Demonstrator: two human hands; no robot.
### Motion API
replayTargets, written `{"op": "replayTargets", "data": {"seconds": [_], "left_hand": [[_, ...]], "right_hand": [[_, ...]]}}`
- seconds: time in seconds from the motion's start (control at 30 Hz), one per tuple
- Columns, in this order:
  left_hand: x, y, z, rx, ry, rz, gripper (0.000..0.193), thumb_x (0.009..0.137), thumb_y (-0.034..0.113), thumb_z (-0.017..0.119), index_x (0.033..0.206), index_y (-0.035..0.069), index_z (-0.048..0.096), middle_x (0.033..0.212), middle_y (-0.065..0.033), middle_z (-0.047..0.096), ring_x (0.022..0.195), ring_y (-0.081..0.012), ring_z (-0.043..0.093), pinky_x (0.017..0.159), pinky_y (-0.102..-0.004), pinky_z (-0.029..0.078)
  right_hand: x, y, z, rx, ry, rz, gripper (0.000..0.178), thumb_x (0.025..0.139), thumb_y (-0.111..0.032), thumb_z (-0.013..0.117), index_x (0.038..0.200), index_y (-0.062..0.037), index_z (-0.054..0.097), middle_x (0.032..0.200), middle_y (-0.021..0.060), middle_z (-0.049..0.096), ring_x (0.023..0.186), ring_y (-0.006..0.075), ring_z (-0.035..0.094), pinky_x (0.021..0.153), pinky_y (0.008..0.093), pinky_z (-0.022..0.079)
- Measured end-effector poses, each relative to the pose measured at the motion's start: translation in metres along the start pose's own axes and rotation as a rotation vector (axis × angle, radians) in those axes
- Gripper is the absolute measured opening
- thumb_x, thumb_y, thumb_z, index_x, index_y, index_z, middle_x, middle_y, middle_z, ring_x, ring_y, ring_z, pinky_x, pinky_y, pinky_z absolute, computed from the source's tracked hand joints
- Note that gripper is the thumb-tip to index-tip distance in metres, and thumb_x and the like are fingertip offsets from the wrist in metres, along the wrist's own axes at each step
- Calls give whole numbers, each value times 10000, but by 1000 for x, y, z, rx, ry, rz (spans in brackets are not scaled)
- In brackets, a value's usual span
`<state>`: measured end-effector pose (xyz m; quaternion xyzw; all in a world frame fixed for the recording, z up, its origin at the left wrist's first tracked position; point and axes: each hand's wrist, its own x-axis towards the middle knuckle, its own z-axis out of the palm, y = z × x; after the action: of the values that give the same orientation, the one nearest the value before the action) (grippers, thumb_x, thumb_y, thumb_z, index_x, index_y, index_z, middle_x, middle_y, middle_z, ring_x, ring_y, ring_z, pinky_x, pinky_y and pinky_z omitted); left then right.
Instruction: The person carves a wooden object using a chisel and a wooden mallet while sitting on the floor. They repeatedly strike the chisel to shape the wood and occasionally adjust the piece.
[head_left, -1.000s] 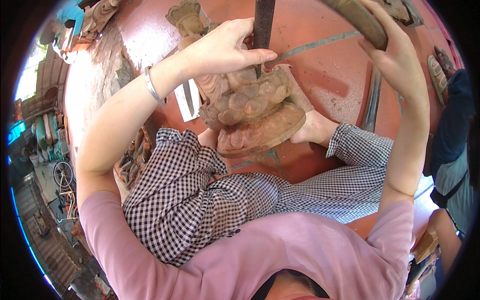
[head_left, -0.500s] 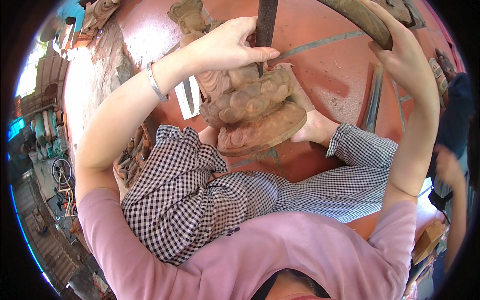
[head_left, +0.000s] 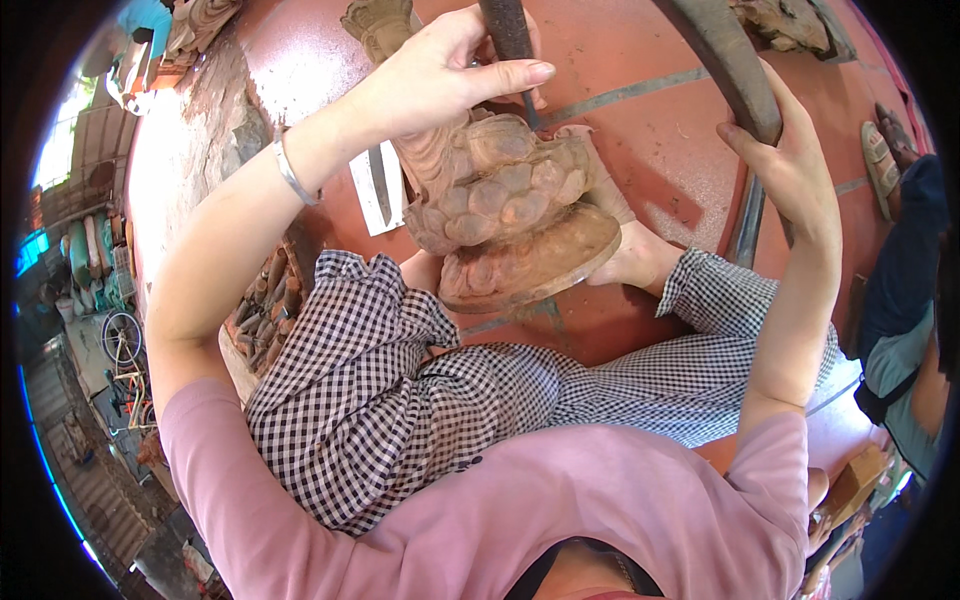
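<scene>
A carved wooden statue with a lotus-petal base lies tilted between my bare feet, its upper part leaning to the far left. My left hand is closed round a dark chisel, its narrow tip down at the petals. Part of the statue is hidden behind that hand and wrist. On the right, my right hand grips the lower end of a thick, curved wooden club, whose other end runs out of the top of the picture. The club is apart from the chisel.
A dark blade lies on white paper left of the statue. Several carving tools are piled by my left knee. A long dark tool rests on the red tiles at right. Another person is close on the right.
My right hand has come lower and a little left, and the club has swung steeper. My left hand and the chisel's top have shifted slightly left. The person at right has moved.
</scene>
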<state>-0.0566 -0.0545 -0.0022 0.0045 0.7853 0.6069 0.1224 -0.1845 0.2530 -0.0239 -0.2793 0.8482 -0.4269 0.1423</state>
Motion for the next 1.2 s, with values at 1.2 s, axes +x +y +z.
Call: {"op": "replayTargets", "data": {"seconds": [1.2], "left_hand": [[6, -7, -3, 286, -138, 121, 356, 903, 320, 717, 1025, 4, 606, 862, -70, 677, 796, -137, 648, 721, -301, 546]], "right_hand": [[-7, -101, -4, -236, 167, -358, 596, 751, 69, 663, 1321, 22, 496, 1217, 185, 609, 1152, 266, 591, 971, 346, 452]]}}
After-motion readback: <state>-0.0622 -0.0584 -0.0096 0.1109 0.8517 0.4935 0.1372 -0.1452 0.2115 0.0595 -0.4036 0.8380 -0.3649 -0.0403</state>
